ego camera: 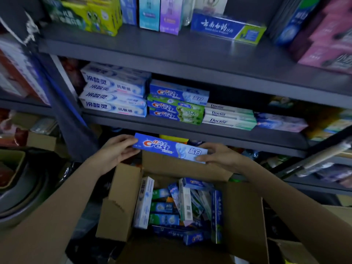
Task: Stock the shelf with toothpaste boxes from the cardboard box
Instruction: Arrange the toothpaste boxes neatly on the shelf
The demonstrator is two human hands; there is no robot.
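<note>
1. The person holds a blue toothpaste box (170, 147) level by its two ends, above the open cardboard box (122, 202) and just below the front edge of the middle shelf (190, 133).
2. The left hand (116, 151) grips the box's left end, thumb on the front and fingers curled behind it.
3. The right hand (219, 155) pinches the right end, thumb pressed on the pale part of the front face.
4. The cardboard box stands with its flaps up, and a jumble of toothpaste boxes (177, 206) fills it, some upright, some lying flat.
5. On the middle shelf a matching blue box (179, 92) tops a stack of green ones (175, 111).
6. To the left of that is a white and blue stack (114, 96); to its right, a white stack (228, 117).
</note>
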